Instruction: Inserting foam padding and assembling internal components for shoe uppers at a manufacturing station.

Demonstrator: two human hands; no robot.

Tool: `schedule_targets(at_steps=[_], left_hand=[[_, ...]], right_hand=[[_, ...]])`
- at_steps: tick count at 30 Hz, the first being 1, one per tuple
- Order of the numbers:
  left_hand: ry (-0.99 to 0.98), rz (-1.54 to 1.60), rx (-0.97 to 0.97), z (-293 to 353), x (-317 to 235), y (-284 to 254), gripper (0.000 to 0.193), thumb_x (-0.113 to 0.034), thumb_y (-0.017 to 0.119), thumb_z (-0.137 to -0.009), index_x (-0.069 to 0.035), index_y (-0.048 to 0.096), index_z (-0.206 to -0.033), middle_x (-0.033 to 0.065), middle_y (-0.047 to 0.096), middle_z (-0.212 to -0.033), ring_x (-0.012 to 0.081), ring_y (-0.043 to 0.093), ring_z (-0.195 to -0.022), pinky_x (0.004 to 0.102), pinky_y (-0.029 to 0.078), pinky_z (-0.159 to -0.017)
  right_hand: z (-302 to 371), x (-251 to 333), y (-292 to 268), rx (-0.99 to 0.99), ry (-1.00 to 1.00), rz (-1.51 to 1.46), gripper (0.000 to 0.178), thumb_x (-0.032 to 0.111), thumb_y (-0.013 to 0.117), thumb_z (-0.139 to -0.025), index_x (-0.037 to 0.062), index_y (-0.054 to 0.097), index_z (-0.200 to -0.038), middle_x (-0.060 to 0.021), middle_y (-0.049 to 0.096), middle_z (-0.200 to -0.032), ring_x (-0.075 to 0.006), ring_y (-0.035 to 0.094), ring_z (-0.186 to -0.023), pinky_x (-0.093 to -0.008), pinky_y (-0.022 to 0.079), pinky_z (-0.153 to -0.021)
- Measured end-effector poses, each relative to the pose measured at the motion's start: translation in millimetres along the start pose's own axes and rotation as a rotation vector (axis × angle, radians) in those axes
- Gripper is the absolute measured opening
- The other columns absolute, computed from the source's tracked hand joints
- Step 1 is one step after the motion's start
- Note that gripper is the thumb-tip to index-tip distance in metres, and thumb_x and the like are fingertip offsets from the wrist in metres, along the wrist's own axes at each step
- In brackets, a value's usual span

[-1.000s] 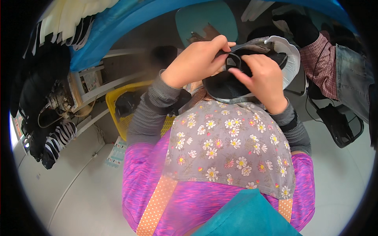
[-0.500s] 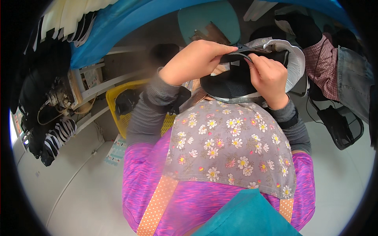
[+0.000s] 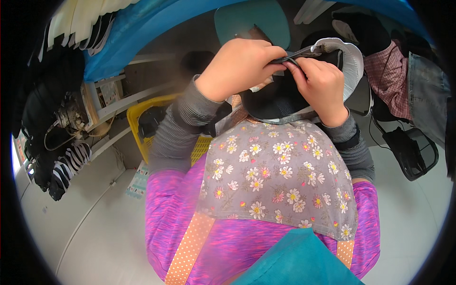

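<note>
My left hand (image 3: 240, 69) pinches a narrow black strip (image 3: 304, 50) between thumb and forefinger. Close beside it on the right, my right hand (image 3: 325, 85) grips the same strip, its thumb against the edge. The strip runs along the rim of a sewn piece with black mesh fabric (image 3: 275, 100) and a curved white padded part (image 3: 350, 64) on the right. This piece rests at the far edge of my flowered apron (image 3: 280, 171). My hands hide part of it, and its exact kind cannot be told.
A yellow plastic basket (image 3: 135, 116) with dark items stands at the left. Stacked black and white striped pieces (image 3: 69, 166) hang farther left. Beyond my hands is a teal seat (image 3: 256, 21). A person in a checked garment (image 3: 389, 80) and a black-framed object (image 3: 413, 154) are at the right.
My two hands have come closer together on the strip. The left hand has turned and dropped slightly, and the white padded part has shifted a little left.
</note>
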State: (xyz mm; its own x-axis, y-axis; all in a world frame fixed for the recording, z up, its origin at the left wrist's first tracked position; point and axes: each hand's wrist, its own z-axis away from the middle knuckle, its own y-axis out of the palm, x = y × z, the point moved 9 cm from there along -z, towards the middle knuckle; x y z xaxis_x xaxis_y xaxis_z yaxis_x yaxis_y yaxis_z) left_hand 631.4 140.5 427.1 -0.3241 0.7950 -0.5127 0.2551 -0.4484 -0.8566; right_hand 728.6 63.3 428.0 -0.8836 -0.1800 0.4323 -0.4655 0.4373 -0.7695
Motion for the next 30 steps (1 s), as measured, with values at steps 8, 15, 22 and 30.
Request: schedule_targets(at_steps=[8,15,22,30], left_hand=[[-0.063,0.011,0.035,2,16,4,0.032,-0.012,0.066,-0.088,-0.013,0.068,-0.119,0.0106,0.066,-0.098,0.0295,0.065,-0.083,0.0349,0.052,-0.071],[-0.114,0.374,0.113,7,32,25,0.034,0.0,0.063,-0.086,-0.005,0.065,-0.12,0.017,0.07,-0.104,0.0335,0.067,-0.089,0.0361,0.053,-0.08],[0.085,0.292,-0.056,4,18,8,0.025,-0.006,0.067,-0.086,-0.004,0.069,-0.111,0.0157,0.068,-0.09,0.0331,0.065,-0.079,0.035,0.052,-0.072],[-0.016,0.148,-0.039,-13,12,-10,0.031,-0.026,0.07,-0.088,0.003,0.062,-0.081,0.0152,0.057,-0.072,0.0316,0.056,-0.066,0.0383,0.044,-0.059]], right_hand=[[-3,8,-5,0.207,-0.236,0.014,0.019,0.015,0.076,-0.073,0.0063,0.064,-0.085,-0.0046,0.06,-0.07,-0.0232,0.06,-0.069,-0.0353,0.048,-0.067],[-3,0,-27,0.032,-0.26,0.003,0.019,0.004,0.072,-0.072,0.006,0.064,-0.089,-0.0031,0.055,-0.067,-0.0227,0.057,-0.062,-0.0342,0.045,-0.06],[-16,-11,-24,-0.049,-0.063,0.015,0.009,0.012,0.074,-0.079,0.0063,0.067,-0.08,-0.0056,0.064,-0.069,-0.025,0.061,-0.065,-0.036,0.046,-0.062],[-24,-6,-19,-0.039,-0.111,-0.019,0.013,0.016,0.074,-0.08,0.0069,0.065,-0.077,-0.0063,0.064,-0.069,-0.0264,0.061,-0.065,-0.0363,0.046,-0.062]])
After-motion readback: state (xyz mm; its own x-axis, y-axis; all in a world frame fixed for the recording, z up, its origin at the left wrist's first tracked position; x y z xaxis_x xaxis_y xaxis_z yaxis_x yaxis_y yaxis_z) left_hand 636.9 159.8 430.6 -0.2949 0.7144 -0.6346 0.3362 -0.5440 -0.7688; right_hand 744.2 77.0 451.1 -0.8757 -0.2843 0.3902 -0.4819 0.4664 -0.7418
